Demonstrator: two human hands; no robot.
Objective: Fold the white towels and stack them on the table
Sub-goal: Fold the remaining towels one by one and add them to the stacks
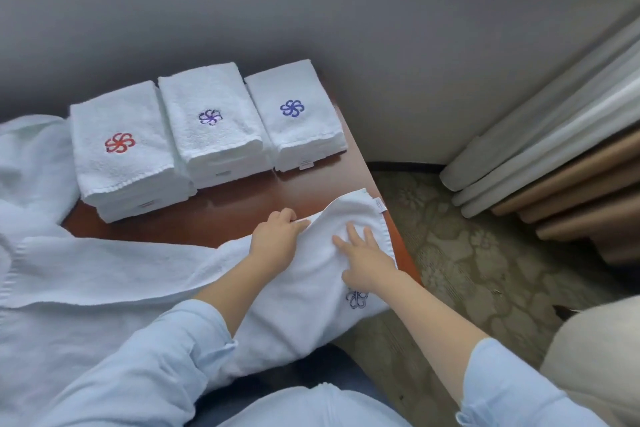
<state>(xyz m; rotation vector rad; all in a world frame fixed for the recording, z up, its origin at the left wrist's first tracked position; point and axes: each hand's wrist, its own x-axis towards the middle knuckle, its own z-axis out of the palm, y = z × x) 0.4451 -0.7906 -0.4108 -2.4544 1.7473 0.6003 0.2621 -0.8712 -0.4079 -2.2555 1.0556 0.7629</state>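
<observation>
Our left hand (pixel 277 239) grips the towel (pixel 304 308) edge, right hand (pixel 363 263) presses flat just beside; towel's length runs toward our lap.

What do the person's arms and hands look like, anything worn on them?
Both arms wear light blue fabric sleeves. The left sleeve and right sleeve are pushed up near the elbows, leaving the forearms bare. The left hand and right hand are bare too: no gloves, and no rings, watch or bracelet show.
</observation>
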